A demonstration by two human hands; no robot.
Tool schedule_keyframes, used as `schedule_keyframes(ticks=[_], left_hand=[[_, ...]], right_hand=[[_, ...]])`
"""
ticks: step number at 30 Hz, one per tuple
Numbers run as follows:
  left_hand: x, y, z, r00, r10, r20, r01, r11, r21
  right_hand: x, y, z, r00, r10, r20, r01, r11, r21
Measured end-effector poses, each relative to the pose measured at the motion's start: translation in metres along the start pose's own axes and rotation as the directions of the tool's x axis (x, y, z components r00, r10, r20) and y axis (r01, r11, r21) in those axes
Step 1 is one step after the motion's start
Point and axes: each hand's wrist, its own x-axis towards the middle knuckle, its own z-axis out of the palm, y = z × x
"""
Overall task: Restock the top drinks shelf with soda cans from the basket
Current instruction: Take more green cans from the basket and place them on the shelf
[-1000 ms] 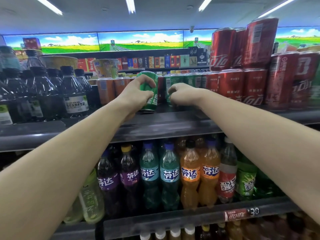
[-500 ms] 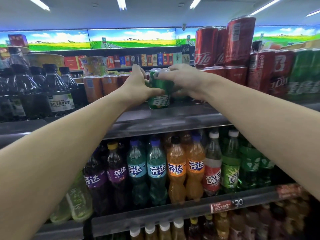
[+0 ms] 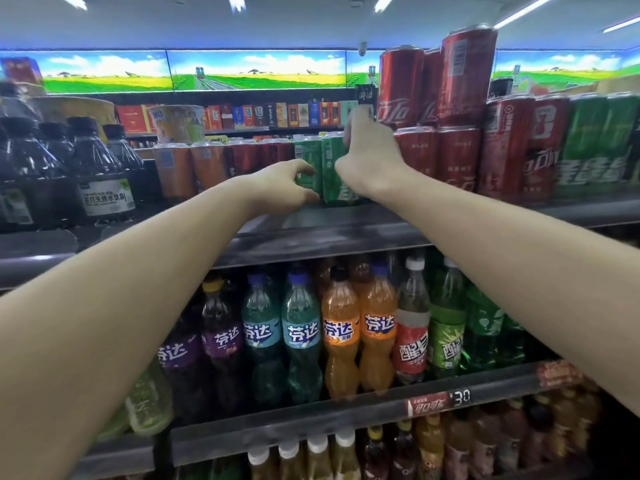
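On the top shelf [image 3: 329, 230], two green Sprite cans [image 3: 332, 168] are stood side by side among red Coca-Cola cans [image 3: 457, 157]. One can is gripped low by the left hand [image 3: 284, 187]; the right hand [image 3: 370, 157] is curled round the other. The basket is not seen, so what is left cannot be judged. Below, Fanta bottles [image 3: 343, 327] and a "30" price tag [image 3: 440, 401] are readable.

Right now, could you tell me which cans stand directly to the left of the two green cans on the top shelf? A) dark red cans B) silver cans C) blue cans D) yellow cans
A: just left of the green cans on the top shelf stands a row of dark red cans, with orange ones beyond.
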Motion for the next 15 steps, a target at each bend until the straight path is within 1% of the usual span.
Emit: schedule_keyframes(ticks=[2,3,6,8,11,15], left_hand=[[0.007,-0.003,0.000,0.999,-0.050,0.015,0.050,0.999,-0.001],[0.010,-0.004,0.000,0.997,-0.076,0.021,0.076,0.997,-0.004],[0.018,-0.007,-0.001,0.989,-0.149,0.021,0.149,0.989,-0.015],[0.022,-0.009,-0.002,0.983,-0.175,0.049,0.177,0.983,-0.038],[0.027,-0.011,-0.001,0.978,-0.185,0.092,0.190,0.981,-0.048],[0.032,-0.012,0.000,0.976,-0.192,0.107,0.193,0.981,-0.006]], right_hand=[[-0.009,0.001,0.002,0.985,-0.039,0.169,0.037,0.999,0.014],[-0.012,0.002,0.002,0.973,-0.043,0.229,0.043,0.999,0.004],[-0.012,0.006,-0.002,0.964,-0.004,0.265,0.015,0.999,-0.040],[-0.011,0.010,-0.004,0.951,0.037,0.307,-0.012,0.997,-0.082],[-0.008,0.018,-0.003,0.925,0.082,0.371,-0.036,0.991,-0.129],[-0.003,0.023,0.000,0.910,0.115,0.398,-0.069,0.989,-0.128]])
